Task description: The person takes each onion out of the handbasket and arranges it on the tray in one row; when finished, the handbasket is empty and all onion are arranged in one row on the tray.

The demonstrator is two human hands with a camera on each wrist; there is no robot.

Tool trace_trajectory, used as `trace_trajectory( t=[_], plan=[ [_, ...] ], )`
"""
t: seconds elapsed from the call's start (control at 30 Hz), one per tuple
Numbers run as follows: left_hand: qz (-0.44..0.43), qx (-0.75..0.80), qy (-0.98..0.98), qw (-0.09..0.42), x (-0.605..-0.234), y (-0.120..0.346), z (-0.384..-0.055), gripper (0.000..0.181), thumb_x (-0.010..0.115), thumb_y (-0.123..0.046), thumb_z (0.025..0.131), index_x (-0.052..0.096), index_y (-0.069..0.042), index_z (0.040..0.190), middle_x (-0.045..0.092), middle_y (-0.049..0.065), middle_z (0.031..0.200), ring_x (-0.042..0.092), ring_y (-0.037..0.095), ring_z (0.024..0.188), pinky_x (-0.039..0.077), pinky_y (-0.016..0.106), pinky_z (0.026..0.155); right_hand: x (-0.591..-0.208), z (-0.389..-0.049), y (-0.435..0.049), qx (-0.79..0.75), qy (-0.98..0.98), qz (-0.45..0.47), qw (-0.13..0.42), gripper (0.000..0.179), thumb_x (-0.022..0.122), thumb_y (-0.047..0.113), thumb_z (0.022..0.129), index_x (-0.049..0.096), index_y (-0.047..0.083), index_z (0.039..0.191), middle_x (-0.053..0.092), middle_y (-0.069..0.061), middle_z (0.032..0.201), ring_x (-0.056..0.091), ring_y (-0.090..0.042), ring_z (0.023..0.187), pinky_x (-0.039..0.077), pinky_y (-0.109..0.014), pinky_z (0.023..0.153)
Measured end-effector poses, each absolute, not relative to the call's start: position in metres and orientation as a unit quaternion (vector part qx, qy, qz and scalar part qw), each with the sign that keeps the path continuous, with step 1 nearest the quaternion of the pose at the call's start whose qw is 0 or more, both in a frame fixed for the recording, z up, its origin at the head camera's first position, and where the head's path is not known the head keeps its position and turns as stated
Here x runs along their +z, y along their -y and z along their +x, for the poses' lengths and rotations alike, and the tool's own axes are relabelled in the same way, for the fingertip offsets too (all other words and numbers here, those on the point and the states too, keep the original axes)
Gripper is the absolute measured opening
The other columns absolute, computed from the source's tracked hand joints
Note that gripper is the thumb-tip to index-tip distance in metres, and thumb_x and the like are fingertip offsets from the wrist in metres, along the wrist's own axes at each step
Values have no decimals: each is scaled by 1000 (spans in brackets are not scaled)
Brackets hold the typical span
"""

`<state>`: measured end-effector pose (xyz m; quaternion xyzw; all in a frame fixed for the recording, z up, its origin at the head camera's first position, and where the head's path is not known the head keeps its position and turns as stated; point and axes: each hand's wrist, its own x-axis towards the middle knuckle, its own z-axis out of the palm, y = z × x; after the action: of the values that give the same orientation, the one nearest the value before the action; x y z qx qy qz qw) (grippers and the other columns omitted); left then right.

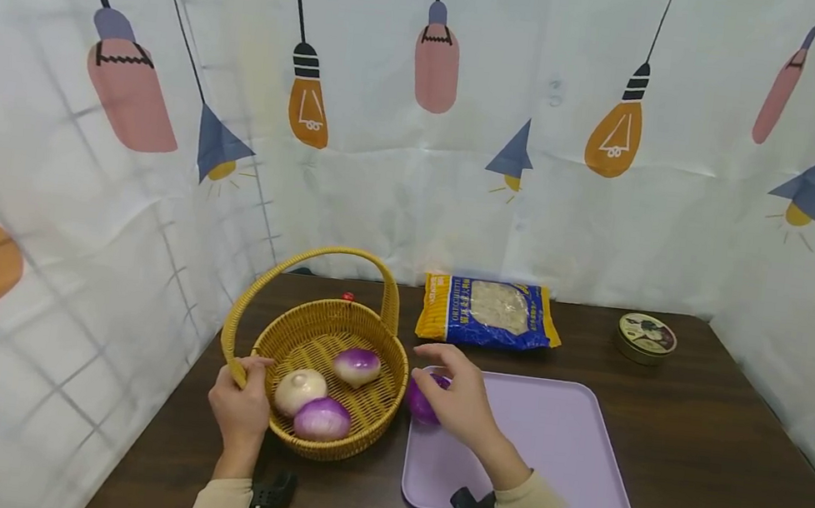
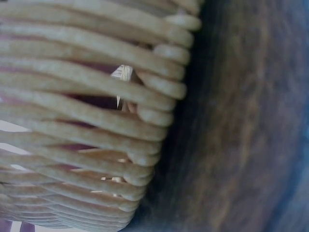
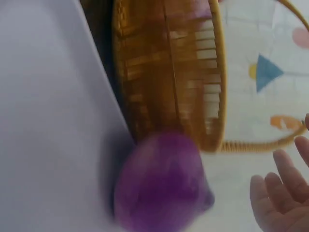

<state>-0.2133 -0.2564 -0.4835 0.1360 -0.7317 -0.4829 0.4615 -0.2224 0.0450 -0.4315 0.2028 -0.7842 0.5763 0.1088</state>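
My left hand (image 1: pixel 242 407) grips the yellow wicker basket (image 1: pixel 388 419) by its rim at the left foot of the handle. Inside lie a white onion (image 1: pixel 299 391) and two purple-and-white onions (image 1: pixel 322 419). On the left edge of the lilac tray (image 1: pixel 545 437) sits a purple onion (image 1: pixel 420 405), beside the basket. Partly covering it in the head view, my right hand (image 1: pixel 455 394) has its fingers spread and nothing in them. The right wrist view shows a gap between these fingers (image 3: pixel 285 186) and the onion (image 3: pixel 161 186). Basket weave (image 2: pixel 87 96) fills much of the left wrist view.
Behind the tray lies a blue and yellow pasta bag (image 1: pixel 489 314). A round tin (image 1: pixel 645 338) stands at the back right of the dark wooden table (image 1: pixel 715 465). A small red object (image 1: pixel 348 297) shows at the basket's far rim. Lamp-patterned cloth (image 1: pixel 415 188) hangs behind.
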Motion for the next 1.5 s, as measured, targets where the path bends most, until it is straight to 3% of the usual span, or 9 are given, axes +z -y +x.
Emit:
trace_trajectory(
  t=[0.13, 0.27, 0.43, 0.6, 0.8, 1.07, 1.27, 1.5],
  plan=[
    [141, -482, 726, 470, -483, 257, -213, 20, 59, -7, 91, 72, 1, 79, 71, 16, 80, 55, -6, 77, 38, 21, 68, -433, -217, -26, 575, 774, 250, 89, 24, 70, 9, 89, 69, 17, 112, 67, -1, 113, 64, -19, 97, 54, -39, 84],
    [140, -483, 726, 469, -483, 257, -213, 20, 58, -7, 91, 71, 2, 79, 71, 16, 79, 55, -6, 76, 37, 21, 67, -436, -212, -9, 565, 773, 284, 57, 25, 70, 9, 89, 68, 9, 114, 67, -4, 112, 63, -15, 95, 55, -33, 81],
    [141, -483, 727, 466, -484, 257, -213, 21, 58, -8, 92, 71, 2, 79, 71, 16, 79, 54, -4, 75, 36, 22, 65, -443, -211, 10, 546, 778, 310, 30, 29, 71, 10, 88, 67, 7, 117, 66, -6, 114, 62, -12, 102, 54, -35, 84],
    [149, -484, 724, 468, -485, 258, -213, 22, 58, -8, 92, 71, 2, 79, 70, 17, 80, 55, -5, 76, 37, 21, 68, -444, -214, 27, 487, 812, 320, 10, 37, 73, 20, 87, 65, 8, 121, 67, -5, 116, 62, -18, 102, 52, -32, 87],
    [153, -482, 726, 466, -484, 259, -212, 22, 58, -9, 92, 72, 2, 79, 70, 17, 80, 55, -6, 79, 38, 20, 71, -440, -220, 44, 393, 858, 332, -8, 46, 73, 38, 86, 66, 10, 122, 68, -1, 117, 60, -12, 108, 47, -28, 93],
    [154, -481, 726, 467, -483, 258, -212, 22, 58, -9, 92, 71, 2, 78, 70, 17, 80, 55, -5, 76, 36, 21, 65, -444, -221, 60, 321, 885, 336, -2, 53, 71, 53, 83, 68, 13, 117, 70, 3, 108, 62, -11, 99, 48, -26, 87],
    [148, -478, 731, 463, -482, 257, -214, 23, 58, -10, 93, 71, 1, 78, 71, 15, 78, 54, -5, 72, 35, 20, 61, -444, -221, 62, 295, 899, 323, 0, 56, 69, 58, 81, 69, 14, 116, 71, 5, 103, 64, -9, 94, 49, -23, 81],
    [144, -480, 734, 458, -481, 255, -216, 22, 57, -9, 93, 71, 2, 79, 71, 16, 79, 54, -6, 73, 35, 21, 63, -441, -222, 60, 254, 909, 330, -23, 65, 65, 65, 81, 67, 13, 120, 71, 3, 104, 65, -14, 96, 50, -27, 84]
  ],
)
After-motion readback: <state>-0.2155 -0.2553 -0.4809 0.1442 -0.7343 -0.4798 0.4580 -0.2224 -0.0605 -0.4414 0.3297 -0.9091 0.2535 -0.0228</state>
